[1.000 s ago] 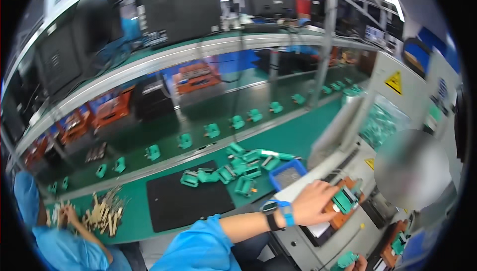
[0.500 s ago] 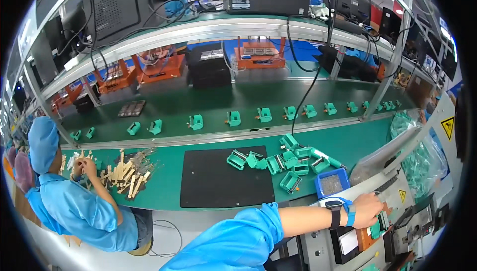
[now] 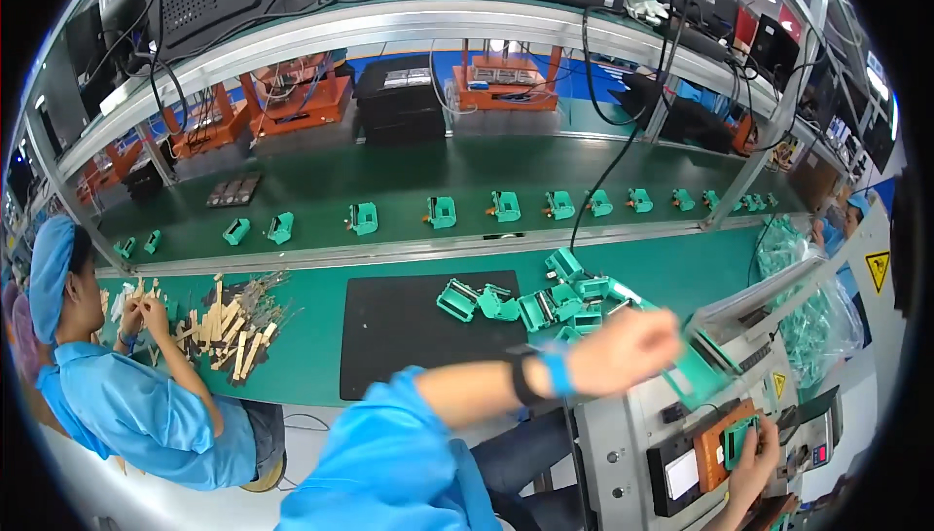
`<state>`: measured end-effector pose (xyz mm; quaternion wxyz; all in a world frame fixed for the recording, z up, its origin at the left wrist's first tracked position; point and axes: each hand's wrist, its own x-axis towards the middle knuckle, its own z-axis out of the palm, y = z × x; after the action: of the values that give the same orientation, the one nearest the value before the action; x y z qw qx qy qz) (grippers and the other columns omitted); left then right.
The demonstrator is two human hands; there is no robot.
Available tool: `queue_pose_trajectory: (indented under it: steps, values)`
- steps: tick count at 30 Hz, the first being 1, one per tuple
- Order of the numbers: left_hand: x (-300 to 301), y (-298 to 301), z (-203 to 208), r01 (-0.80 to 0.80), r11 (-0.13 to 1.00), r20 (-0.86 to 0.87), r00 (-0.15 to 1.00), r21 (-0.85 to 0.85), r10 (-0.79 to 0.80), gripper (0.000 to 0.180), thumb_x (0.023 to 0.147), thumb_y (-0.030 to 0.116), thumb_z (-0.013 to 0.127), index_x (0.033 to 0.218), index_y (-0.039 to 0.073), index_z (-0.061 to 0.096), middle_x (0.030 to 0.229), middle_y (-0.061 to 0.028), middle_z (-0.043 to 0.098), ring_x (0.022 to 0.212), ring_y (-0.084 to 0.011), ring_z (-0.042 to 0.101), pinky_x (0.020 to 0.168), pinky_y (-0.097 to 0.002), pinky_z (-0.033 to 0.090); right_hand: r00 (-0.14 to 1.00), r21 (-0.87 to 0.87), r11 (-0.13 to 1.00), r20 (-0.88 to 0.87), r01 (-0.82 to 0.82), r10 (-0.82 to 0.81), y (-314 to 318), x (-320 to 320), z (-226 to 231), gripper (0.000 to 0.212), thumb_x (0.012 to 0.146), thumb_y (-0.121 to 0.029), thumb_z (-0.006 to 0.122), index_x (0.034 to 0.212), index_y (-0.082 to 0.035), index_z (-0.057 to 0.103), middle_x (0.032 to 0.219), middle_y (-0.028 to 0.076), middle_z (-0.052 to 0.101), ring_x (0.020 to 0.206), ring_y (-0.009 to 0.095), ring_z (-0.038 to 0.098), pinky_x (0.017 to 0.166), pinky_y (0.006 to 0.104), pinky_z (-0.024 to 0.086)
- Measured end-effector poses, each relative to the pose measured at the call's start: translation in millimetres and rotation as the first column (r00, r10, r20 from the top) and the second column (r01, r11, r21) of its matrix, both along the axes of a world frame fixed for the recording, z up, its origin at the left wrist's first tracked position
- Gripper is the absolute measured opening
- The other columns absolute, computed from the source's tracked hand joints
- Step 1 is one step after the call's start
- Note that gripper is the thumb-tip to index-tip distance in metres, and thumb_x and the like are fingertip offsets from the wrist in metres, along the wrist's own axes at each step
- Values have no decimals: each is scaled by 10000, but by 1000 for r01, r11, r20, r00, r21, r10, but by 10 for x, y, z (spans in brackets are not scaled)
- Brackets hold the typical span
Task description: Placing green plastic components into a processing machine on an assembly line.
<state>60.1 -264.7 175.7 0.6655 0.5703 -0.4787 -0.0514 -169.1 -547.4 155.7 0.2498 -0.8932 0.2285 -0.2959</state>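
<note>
My left hand (image 3: 630, 351), blurred by motion, is raised over the right end of the bench, its fingers curled. Against the fingertips is a green plastic housing (image 3: 693, 375), larger in view than those on the bench; its grip is partly smeared. At the lower right my right hand (image 3: 759, 458) has thumb and fingers on another green plastic housing (image 3: 736, 441), which sits in an orange-brown fixture (image 3: 715, 448) on the grey machine (image 3: 613, 424). Several loose green housings (image 3: 535, 310) lie heaped beyond my left hand, partly covered by it.
A black mat (image 3: 409, 336) lies left of the heap. Behind runs a dark green line (image 3: 321, 181) with spaced housings. At left, a person in blue (image 3: 136, 404) handles pieces near wooden sticks (image 3: 229, 327). A clear bag of green parts (image 3: 812, 288) stands at right.
My left hand has moved from the fixture up and left, with a green housing now beside its fingers. My right hand has come into view at the fixture. The view has shifted slightly.
</note>
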Motion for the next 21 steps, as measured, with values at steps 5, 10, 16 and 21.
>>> queue_pose_trajectory:
  steps: [5, 10, 16, 21]
  values:
    - [1167, 1664, -606, -668, 731, -123, 721, 137, 682, 181, 908, 194, 555, 806, 44, 547, 662, -3, 536, 609, -104, 557, 554, -257, 464, 990, 20, 998, -125, 62, -59, -136, -32, 72, 228, 882, -37, 532, 1095, 43, 548, 891, 57, 559, 783, 116, 498, 704, 247, 403]
    - [1919, 3512, -1367, -950, -115, 181, -63, 289, 982, 288, 841, 272, 519, 761, 6, 594, 739, -189, 637, 761, -370, 635, 686, -431, 491, 940, -126, 982, -330, -138, 89, 151, 114, 549, 196, 905, -126, 550, 1023, 25, 590, 814, 145, 622, 688, 208, 570, 633, 318, 456]
    - [2017, 4391, -1890, -682, -373, 207, -316, 629, 926, 341, 822, 366, 581, 817, 30, 637, 867, -193, 660, 862, -400, 625, 783, -463, 482, 930, -135, 986, -364, -102, 46, 138, 79, 532, 245, 906, -134, 556, 1100, 14, 580, 894, 163, 636, 788, 247, 599, 704, 333, 470]
    - [1946, 3860, -1758, -745, -371, 317, -223, 554, 922, 468, 771, 496, 626, 976, 76, 598, 900, -211, 657, 886, -405, 620, 785, -470, 482, 907, -175, 984, -420, -45, -33, 194, 130, 434, 308, 913, -212, 564, 1071, 46, 619, 1163, 205, 587, 1019, 312, 582, 851, 356, 464]
